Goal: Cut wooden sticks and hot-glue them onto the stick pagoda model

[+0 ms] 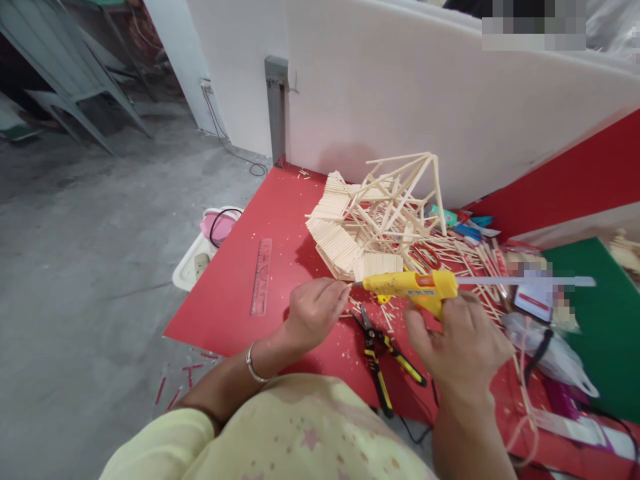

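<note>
I see the right hand (465,343) clamped on the glue gun (410,283), left hand (315,310) pinched together by its nozzle (357,285) (contents unclear).

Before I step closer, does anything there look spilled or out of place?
Yes, mostly litter. Small red strips lie scattered on the floor beside the red tabletop, as if dropped, and pale wooden bits are strewn around the open pliers. Nothing looks clearly damaged.
</note>
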`<state>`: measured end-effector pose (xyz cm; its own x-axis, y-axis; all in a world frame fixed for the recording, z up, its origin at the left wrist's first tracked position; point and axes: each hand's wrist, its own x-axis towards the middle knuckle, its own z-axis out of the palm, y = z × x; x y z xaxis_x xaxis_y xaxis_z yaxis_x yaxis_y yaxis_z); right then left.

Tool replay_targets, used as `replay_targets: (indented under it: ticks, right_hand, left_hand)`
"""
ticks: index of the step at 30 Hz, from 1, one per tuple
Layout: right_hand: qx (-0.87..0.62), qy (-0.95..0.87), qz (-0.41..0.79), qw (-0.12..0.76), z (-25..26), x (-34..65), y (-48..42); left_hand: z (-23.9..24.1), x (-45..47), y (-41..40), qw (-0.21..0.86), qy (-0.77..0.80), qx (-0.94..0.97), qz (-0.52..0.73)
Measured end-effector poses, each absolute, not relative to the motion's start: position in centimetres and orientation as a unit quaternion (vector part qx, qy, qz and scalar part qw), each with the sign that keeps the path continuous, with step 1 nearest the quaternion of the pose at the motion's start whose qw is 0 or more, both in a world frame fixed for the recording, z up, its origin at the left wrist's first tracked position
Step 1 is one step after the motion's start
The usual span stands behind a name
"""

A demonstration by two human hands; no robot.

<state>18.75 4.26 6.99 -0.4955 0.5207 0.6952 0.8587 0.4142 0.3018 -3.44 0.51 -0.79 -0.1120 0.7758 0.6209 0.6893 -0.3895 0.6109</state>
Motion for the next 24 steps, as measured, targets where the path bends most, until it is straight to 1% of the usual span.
replay_targets:
  ticks: [2,4,7,10,14,20,22,24]
  right_hand:
    - [-0.429,-0.797,-0.332,0.265,6.9,18.8,4.3]
    - [-0.426,-0.794,-0.336,0.272,6.9,18.9,4.4]
    - [-0.427,-0.795,-0.333,0.273,7.0,18.9,4.4]
    - [-0.435,-0.793,-0.329,0.273,7.0,18.9,4.3]
    - [-0.435,-0.785,-0.333,0.289,7.0,18.8,4.2]
    - [-0.432,-0.794,-0.316,0.287,6.7,18.6,4.3]
    - [-0.438,-0.79,-0.314,0.291,6.6,18.5,4.3]
    - [-0.443,-0.786,-0.312,0.3,6.5,18.4,4.2]
  left_hand:
    - [-0.8,-3.4,0.6,-0.01,0.536,0.673,0.509]
    - [-0.9,-3.5,0.7,-0.039,0.526,0.678,0.513]
    - [-1.0,-3.5,0.7,-0.042,0.522,0.679,0.515]
    - [-1.0,-3.5,0.6,-0.014,0.522,0.669,0.529]
    - [-0.4,-3.3,0.6,0.072,0.529,0.636,0.557]
    - [0.8,-3.1,0.5,0.226,0.562,0.559,0.566]
    - [1.3,-3.0,0.5,0.289,0.566,0.515,0.575]
    - [1.8,-3.0,0.5,0.379,0.557,0.454,0.583]
